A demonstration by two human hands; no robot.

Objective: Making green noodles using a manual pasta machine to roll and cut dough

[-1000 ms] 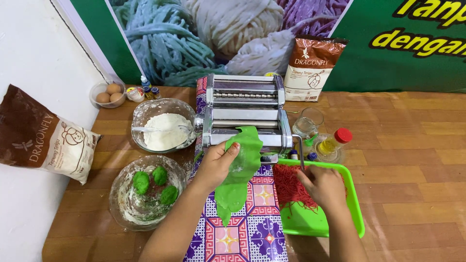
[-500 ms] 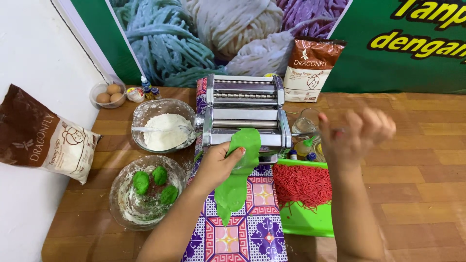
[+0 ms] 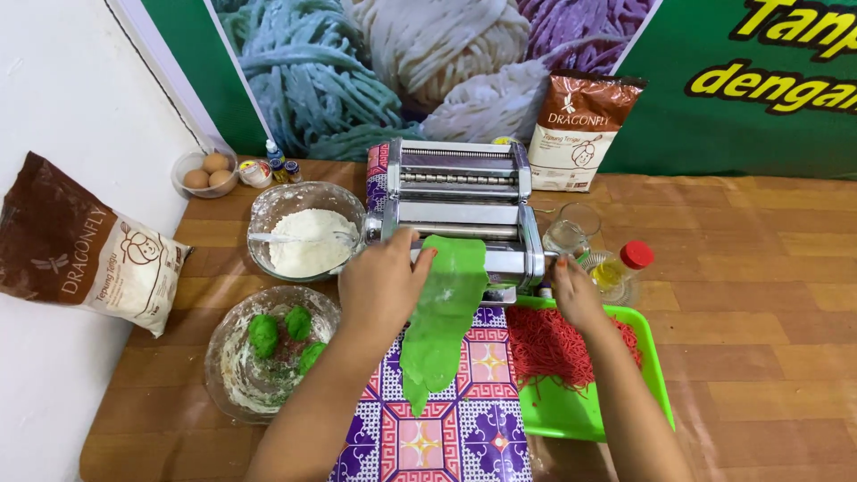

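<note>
One head camera looks steeply down, close over the table.

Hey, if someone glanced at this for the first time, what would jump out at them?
Probably the bright green dough sheet hanging from the metal pasta machine at the centre, steadied by the left hand. Next, the red noodles heaped in the green tray to the right, where the right hand reaches toward the machine's side.
</note>
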